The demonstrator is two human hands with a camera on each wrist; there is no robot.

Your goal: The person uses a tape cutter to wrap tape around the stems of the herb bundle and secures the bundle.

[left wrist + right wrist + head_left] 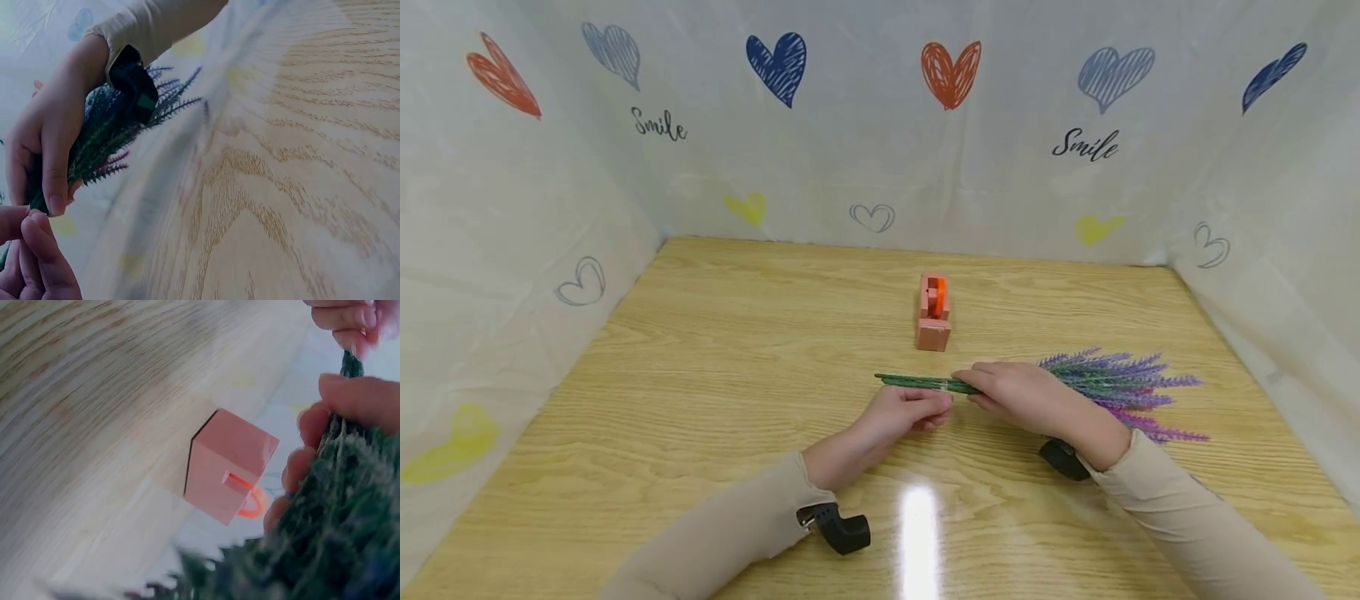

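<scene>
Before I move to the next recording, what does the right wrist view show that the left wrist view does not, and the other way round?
Only the right wrist view shows the pink tape dispenser. Only the left wrist view shows the beige right sleeve and the black wrist device beside it. Both show the right hand round the bunch of flowers, part of the left hand close by, and the wooden table.
</scene>
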